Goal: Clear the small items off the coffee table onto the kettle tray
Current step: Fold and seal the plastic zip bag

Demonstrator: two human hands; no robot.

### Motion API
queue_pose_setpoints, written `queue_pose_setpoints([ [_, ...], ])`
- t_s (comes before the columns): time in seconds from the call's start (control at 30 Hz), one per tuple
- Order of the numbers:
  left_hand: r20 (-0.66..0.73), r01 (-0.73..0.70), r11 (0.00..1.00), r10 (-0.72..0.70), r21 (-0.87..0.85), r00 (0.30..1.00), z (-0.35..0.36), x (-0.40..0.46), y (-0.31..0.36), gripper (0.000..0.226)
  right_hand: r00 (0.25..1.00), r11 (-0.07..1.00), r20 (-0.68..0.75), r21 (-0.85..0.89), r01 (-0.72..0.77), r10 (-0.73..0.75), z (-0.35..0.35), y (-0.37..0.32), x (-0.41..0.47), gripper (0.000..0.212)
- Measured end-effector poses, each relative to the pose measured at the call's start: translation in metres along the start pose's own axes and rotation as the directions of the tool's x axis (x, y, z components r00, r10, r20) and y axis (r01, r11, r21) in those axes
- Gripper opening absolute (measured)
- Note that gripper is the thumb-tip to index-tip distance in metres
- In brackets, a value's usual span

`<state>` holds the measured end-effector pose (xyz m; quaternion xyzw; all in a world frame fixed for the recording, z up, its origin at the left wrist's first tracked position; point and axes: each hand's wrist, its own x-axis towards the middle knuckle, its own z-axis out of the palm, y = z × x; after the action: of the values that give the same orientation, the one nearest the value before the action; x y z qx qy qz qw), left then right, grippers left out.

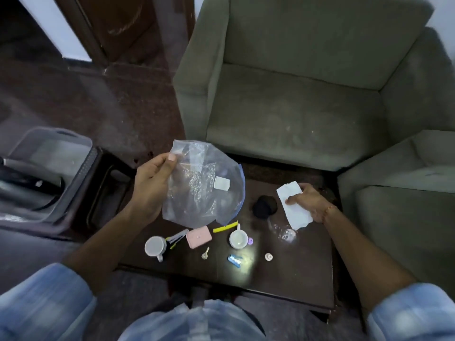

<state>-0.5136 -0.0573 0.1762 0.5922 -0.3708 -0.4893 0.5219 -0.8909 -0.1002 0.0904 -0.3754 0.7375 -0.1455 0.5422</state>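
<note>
I had my left hand [150,185] up over the counter [290,264], thumb and fingers pinched on the edge of a clear plastic bag [204,183], which hung in the air above the counter's far left corner. My right hand [307,203] was low at the far right side, fingers curled onto a white paper napkin [294,205], gripping it right at the surface. So 2 items were in my grip, but neither had reached the kettle tray [49,173], which sat well apart on the low stand to my left. By my reckoning the job was barely started: still lying on the counter were 2 white mugs [154,246], a pink case [199,237], a yellow comb [225,228], a small key [205,253], a blue clip-like thing [234,260], a black round object [264,206], a clear glass [283,230] and a small pale disc [268,257]. Nearly everything was left to carry over.
</note>
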Motion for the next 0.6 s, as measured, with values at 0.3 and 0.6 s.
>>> queue_pose_setpoints([
  [0.3, -0.036, 0.050, 0.997, -0.053, -0.059, 0.998, -0.004, -0.007, -0.041, 0.024, 0.997, 0.892, -0.050, -0.447, -0.071, 0.055, 0.036, 0.008, 0.063, 0.041],
  [0.6, -0.054, 0.133, 0.988, -0.137, -0.079, 0.989, -0.001, -0.003, -0.066, 0.020, 0.995, 0.672, -0.055, -0.734, -0.099, 0.086, 0.064, 0.019, 0.118, 0.042],
])
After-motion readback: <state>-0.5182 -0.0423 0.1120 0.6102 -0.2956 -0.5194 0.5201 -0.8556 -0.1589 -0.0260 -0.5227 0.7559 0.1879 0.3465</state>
